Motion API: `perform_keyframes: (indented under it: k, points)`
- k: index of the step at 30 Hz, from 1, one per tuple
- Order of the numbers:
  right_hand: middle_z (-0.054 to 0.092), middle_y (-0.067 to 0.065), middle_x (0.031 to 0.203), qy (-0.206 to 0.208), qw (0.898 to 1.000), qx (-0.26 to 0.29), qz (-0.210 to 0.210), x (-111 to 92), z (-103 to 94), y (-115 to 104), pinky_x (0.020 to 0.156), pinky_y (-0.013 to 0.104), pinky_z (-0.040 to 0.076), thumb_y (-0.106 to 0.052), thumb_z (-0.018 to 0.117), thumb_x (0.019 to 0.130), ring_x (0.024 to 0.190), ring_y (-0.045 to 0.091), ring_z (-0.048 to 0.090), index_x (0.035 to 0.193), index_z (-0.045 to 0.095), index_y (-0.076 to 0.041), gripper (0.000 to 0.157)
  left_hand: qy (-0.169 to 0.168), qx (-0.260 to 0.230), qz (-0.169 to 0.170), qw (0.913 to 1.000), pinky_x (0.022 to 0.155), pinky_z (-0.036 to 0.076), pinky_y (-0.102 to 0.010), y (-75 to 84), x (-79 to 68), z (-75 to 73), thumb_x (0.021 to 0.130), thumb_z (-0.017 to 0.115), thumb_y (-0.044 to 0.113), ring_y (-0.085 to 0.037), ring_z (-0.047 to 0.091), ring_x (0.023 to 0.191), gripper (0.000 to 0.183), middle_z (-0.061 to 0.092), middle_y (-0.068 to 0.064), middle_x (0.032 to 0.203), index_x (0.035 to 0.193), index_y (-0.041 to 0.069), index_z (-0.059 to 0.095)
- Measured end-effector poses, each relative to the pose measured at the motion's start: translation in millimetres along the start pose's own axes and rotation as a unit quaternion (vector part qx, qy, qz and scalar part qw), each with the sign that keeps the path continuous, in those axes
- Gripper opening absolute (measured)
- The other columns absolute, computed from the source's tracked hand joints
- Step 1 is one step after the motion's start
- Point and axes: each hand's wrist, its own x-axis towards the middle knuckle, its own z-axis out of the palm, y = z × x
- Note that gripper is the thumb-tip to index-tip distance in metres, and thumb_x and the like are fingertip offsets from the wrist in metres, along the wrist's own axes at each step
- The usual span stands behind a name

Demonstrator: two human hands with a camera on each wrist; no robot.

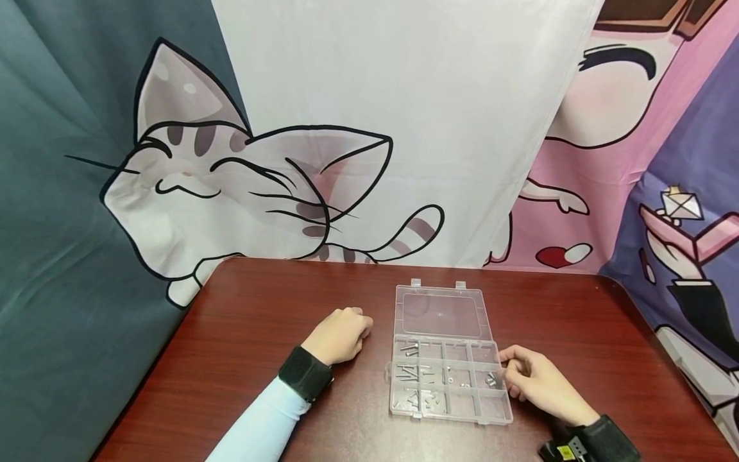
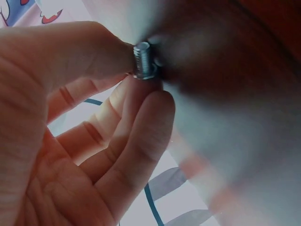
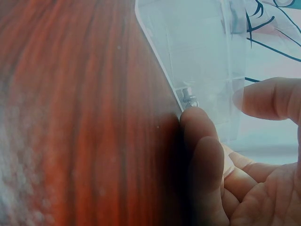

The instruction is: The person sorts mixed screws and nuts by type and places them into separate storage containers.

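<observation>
In the left wrist view, my left hand (image 1: pixel 340 335) pinches a small metal bolt (image 2: pixel 144 61) with a threaded shank between thumb and fingers. Seen from the head, that hand is just above the table, left of a clear plastic compartment box (image 1: pixel 456 412), and hides the bolt. My right hand (image 1: pixel 543 382) is at the box's right side, its thumb and bent fingers holding the edge. Short metal fasteners (image 1: pixel 491 379) lie in the right-hand compartment near those fingers. Several screws (image 1: pixel 407 373) lie in the left compartments, with tiny parts in the middle ones.
The box's clear lid (image 1: pixel 443 314) is folded back, away from me. Both stand on a dark red-brown wooden table (image 1: pixel 260 301) with rounded far corners. Cloth with a cartoon cat (image 1: pixel 190 154) hangs directly behind the far edge. Black bands (image 1: pixel 306 373) wrap both wrists.
</observation>
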Motion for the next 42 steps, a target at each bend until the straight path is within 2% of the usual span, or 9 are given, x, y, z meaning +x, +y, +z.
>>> perform_keyframes:
  k: [6, 14, 18, 22, 25, 31, 37, 42]
  points:
    - [0.057, 0.004, 0.068, 0.003, 1.000, -0.005, 0.004, 0.3, -0.6, -1.6, 0.054, 0.032, 0.050, -0.025, 0.062, 0.095, 0.059, 0.015, 0.059, 0.116, 0.057, 0.005, 0.037, 0.006, 0.013, -0.002, 0.9999, 0.054, 0.041, -0.028, -2.4, 2.4, 1.2, 0.073, 0.062, 0.006, -0.014, 0.048, 0.057, 0.021, 0.041, 0.006, 0.069, 0.069, 0.022, 0.049]
    - [0.057, 0.003, 0.068, 0.005, 1.000, -0.007, 0.003, 0.8, -0.6, -1.7, 0.053, 0.032, 0.050, -0.024, 0.062, 0.095, 0.059, 0.014, 0.059, 0.116, 0.057, 0.005, 0.036, 0.053, 0.009, 0.010, 0.9985, 0.051, 0.035, -0.024, 1.9, 7.5, -3.8, 0.072, 0.055, 0.006, -0.010, 0.038, 0.054, 0.021, 0.035, 0.006, 0.071, 0.072, 0.022, 0.041]
    - [0.057, 0.003, 0.068, 0.005, 1.000, -0.010, 0.003, 1.2, -1.4, -1.1, 0.054, 0.032, 0.050, -0.024, 0.062, 0.094, 0.059, 0.014, 0.059, 0.116, 0.057, 0.005, 0.036, 0.067, 0.001, 0.035, 0.9971, 0.053, 0.036, -0.023, 8.5, 12.1, -6.8, 0.072, 0.054, 0.005, -0.010, 0.039, 0.056, 0.018, 0.036, 0.006, 0.073, 0.074, 0.020, 0.045]
    - [0.057, 0.003, 0.068, 0.006, 1.000, -0.012, 0.000, 1.9, -2.2, -0.3, 0.054, 0.032, 0.050, -0.023, 0.062, 0.094, 0.059, 0.014, 0.059, 0.116, 0.058, 0.005, 0.035, 0.065, 0.000, 0.055, 0.9964, 0.056, 0.039, -0.024, 18.4, 18.8, -8.5, 0.074, 0.054, 0.005, -0.011, 0.044, 0.060, 0.014, 0.040, 0.006, 0.073, 0.078, 0.018, 0.054]
    - [0.057, 0.003, 0.068, 0.005, 1.000, -0.010, -0.001, 2.5, -2.1, 0.1, 0.053, 0.032, 0.050, -0.024, 0.062, 0.094, 0.059, 0.014, 0.059, 0.116, 0.058, 0.004, 0.035, 0.051, -0.002, 0.063, 0.9968, 0.057, 0.040, -0.025, 28.4, 25.0, -9.9, 0.075, 0.055, 0.007, -0.011, 0.046, 0.062, 0.013, 0.041, 0.007, 0.072, 0.080, 0.019, 0.056]
    - [0.057, 0.003, 0.068, 0.002, 1.000, -0.005, 0.001, 2.1, -0.2, -0.2, 0.053, 0.032, 0.050, -0.024, 0.062, 0.095, 0.059, 0.015, 0.059, 0.116, 0.057, 0.005, 0.036, 0.027, -0.015, 0.093, 0.9952, 0.056, 0.037, -0.023, 56.5, 41.6, -15.4, 0.079, 0.058, 0.008, -0.007, 0.044, 0.061, 0.017, 0.041, 0.010, 0.071, 0.075, 0.022, 0.049]
    - [0.057, 0.003, 0.069, 0.002, 1.000, -0.004, 0.000, 1.1, 0.4, -1.5, 0.053, 0.032, 0.049, -0.023, 0.062, 0.095, 0.059, 0.014, 0.059, 0.116, 0.057, 0.006, 0.036, 0.008, -0.009, 0.132, 0.9912, 0.057, 0.038, -0.018, 94.8, 61.9, -21.3, 0.081, 0.063, 0.010, -0.004, 0.045, 0.064, 0.012, 0.045, 0.010, 0.075, 0.082, 0.021, 0.057]
    - [0.057, 0.003, 0.069, 0.000, 1.000, -0.001, 0.000, 0.5, 0.6, 0.0, 0.053, 0.032, 0.050, -0.023, 0.061, 0.095, 0.059, 0.014, 0.059, 0.116, 0.057, 0.006, 0.036, -0.016, 0.006, 0.171, 0.9851, 0.062, 0.042, -0.017, 131.1, 79.4, -14.0, 0.078, 0.066, 0.013, -0.003, 0.048, 0.068, 0.015, 0.050, 0.011, 0.079, 0.090, 0.022, 0.064]
